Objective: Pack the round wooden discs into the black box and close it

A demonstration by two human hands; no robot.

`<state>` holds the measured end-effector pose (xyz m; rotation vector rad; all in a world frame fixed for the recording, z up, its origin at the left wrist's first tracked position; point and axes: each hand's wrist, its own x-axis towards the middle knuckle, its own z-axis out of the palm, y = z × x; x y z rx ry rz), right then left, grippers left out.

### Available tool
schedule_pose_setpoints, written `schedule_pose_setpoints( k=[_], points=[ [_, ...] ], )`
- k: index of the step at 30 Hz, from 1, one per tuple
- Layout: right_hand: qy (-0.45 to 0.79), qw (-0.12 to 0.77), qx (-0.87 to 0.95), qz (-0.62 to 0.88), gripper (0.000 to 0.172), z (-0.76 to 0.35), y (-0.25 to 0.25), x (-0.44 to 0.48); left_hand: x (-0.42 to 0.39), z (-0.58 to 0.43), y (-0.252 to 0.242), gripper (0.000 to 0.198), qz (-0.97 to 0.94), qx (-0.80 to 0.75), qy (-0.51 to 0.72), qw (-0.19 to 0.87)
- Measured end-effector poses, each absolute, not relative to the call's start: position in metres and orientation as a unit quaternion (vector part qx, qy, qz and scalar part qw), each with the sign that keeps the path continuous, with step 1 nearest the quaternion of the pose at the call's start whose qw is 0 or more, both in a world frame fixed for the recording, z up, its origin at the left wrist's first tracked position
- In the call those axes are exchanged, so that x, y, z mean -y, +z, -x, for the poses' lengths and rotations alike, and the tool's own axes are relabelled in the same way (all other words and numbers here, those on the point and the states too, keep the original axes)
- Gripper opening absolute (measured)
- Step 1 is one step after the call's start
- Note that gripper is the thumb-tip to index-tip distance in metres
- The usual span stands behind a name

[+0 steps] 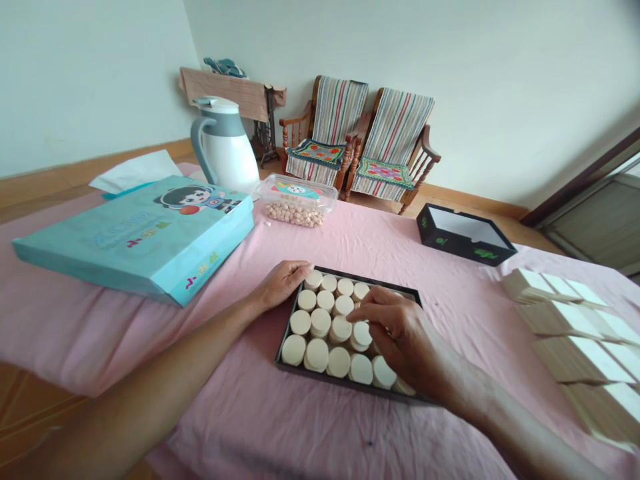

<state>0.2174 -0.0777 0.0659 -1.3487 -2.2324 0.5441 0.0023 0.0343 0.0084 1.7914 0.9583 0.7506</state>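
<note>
**Cream round discs (320,323) in black tray (350,385) on pink sheet (235,413), long axis running crosswise.**
Left hand (283,283) released, loose at tray's far-left corner; right hand (395,327) curled over discs, grip unclear; teal bag (135,240) lettering unreadable.

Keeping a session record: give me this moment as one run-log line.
left hand: at black tray corner | right hand: over cream discs
</note>
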Motion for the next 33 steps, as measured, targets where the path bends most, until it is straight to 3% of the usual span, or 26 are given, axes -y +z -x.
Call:
schedule_pose_setpoints(
  k=[7, 16, 20, 24, 26, 33],
  points=[
    [0.209, 0.152, 0.846, 0.466, 0.033, -0.207, 0.068, 0.086, -0.033, -0.003, 0.011, 0.038, -0.728, -0.399, 0.301, 0.469],
    [0.222, 0.134, 0.862, 0.435, 0.019, -0.202, 0.074, 0.089, -0.033, -0.003, 0.010, 0.038, -0.727, -0.407, 0.299, 0.465],
    [0.198, 0.095, 0.891, 0.397, 0.020, -0.196, 0.081, 0.083, -0.034, -0.003, 0.008, 0.037, -0.728, -0.407, 0.301, 0.463],
    [0.161, 0.071, 0.911, 0.373, 0.009, -0.194, 0.093, 0.072, -0.035, -0.003, 0.008, 0.037, -0.727, -0.407, 0.301, 0.464],
    [0.151, 0.096, 0.899, 0.399, 0.009, -0.200, 0.099, 0.065, -0.034, -0.003, 0.010, 0.038, -0.726, -0.408, 0.300, 0.466],
    [0.108, 0.304, 0.778, 0.539, 0.018, -0.249, 0.095, 0.059, -0.031, -0.003, 0.013, 0.040, -0.722, -0.406, 0.304, 0.472]
  ],
)
